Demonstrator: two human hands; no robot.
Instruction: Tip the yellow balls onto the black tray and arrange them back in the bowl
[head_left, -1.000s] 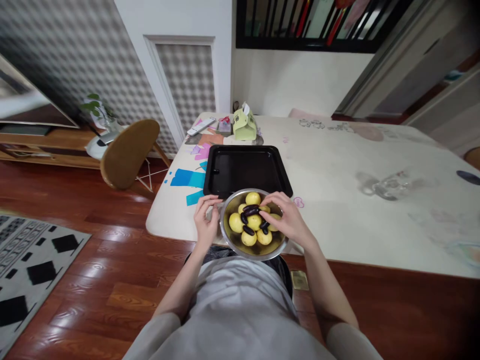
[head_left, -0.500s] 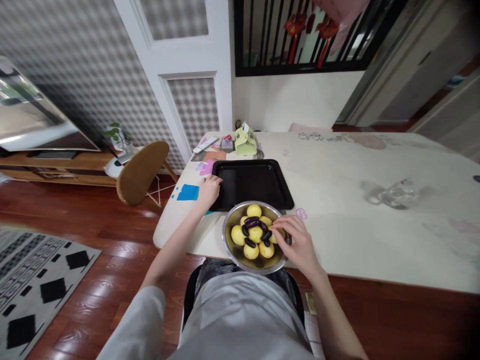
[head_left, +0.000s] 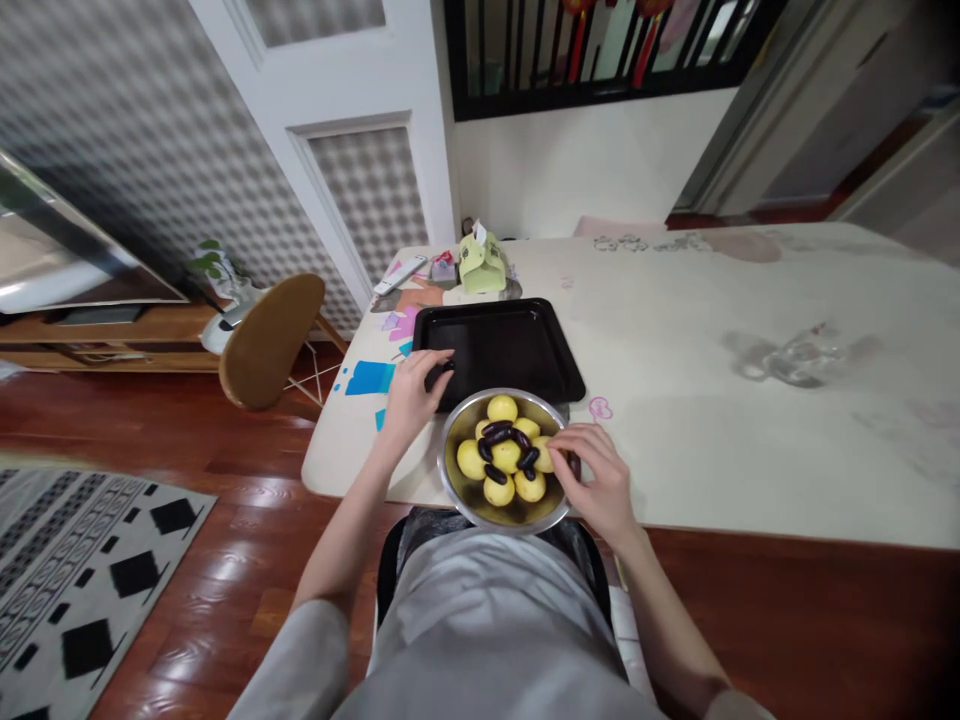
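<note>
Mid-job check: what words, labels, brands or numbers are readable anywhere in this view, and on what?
No text can be read anywhere.
Green box: any print is too small and blurred.
Remote control: buttons too small to read.
Table: faint drawn marks, one pink beside the bowl; not legible as words.
Black tray: no marking shows.

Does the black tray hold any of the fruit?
No, the yellow and dark fruit all lie in the metal bowl, none in the black tray.

Wooden chair [head_left: 264, 338], remote [head_left: 400, 274], green box [head_left: 480, 268]
</note>
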